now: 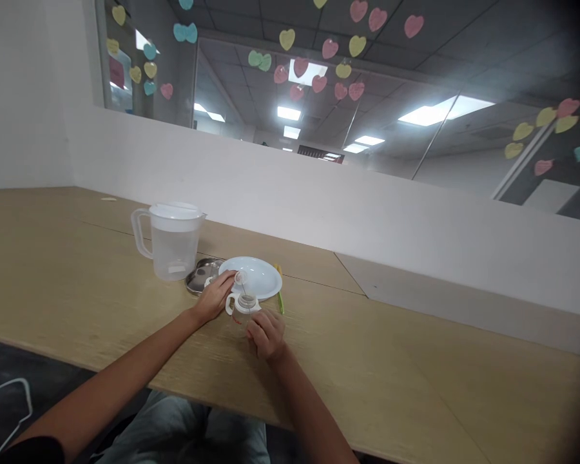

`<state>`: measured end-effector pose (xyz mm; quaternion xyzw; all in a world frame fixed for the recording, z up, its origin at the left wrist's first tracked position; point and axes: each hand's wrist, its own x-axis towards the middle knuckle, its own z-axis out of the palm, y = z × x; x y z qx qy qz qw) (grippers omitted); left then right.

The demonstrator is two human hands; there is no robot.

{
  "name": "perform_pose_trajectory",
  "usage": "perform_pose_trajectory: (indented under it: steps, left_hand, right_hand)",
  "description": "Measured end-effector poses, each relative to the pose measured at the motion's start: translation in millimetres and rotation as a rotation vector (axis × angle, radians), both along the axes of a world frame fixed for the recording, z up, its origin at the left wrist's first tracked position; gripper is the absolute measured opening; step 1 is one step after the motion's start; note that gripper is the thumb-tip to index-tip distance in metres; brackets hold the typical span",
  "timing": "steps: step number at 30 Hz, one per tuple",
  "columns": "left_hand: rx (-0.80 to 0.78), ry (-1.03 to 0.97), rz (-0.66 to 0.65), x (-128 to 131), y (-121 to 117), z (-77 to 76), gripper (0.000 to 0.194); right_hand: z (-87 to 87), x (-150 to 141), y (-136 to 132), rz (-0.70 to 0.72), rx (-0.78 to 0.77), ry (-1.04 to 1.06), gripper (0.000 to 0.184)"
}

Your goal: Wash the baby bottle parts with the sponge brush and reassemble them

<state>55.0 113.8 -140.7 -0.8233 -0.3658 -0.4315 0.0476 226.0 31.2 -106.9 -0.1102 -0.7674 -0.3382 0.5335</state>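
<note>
My left hand is closed around a second clear bottle, mostly hidden behind the fingers; its round mouth pokes out to the right, tipped over. A thin line, seemingly a trickle of water, runs down from that mouth. Beneath it stands a clear baby bottle with white handles and an uncapped threaded neck. My right hand grips this bottle by its right side, fingers curled. Just behind both hands are a white plate and a round metal tray, partly covered by my left hand.
A clear lidded pitcher stands at the back left, its handle pointing left. A green and yellow utensil lies along the plate's right edge. The wooden table meets a white wall below the windows.
</note>
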Motion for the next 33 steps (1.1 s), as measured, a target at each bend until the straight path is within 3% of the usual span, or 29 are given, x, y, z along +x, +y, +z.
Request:
perform_pose_trajectory:
  steps: [33]
  left_hand:
    - [0.137,0.017,-0.001,0.5,1.9,-2.2,0.037]
  right_hand:
    - [-2.2,-0.2,0.4,0.018,-0.011,-0.025,0.029]
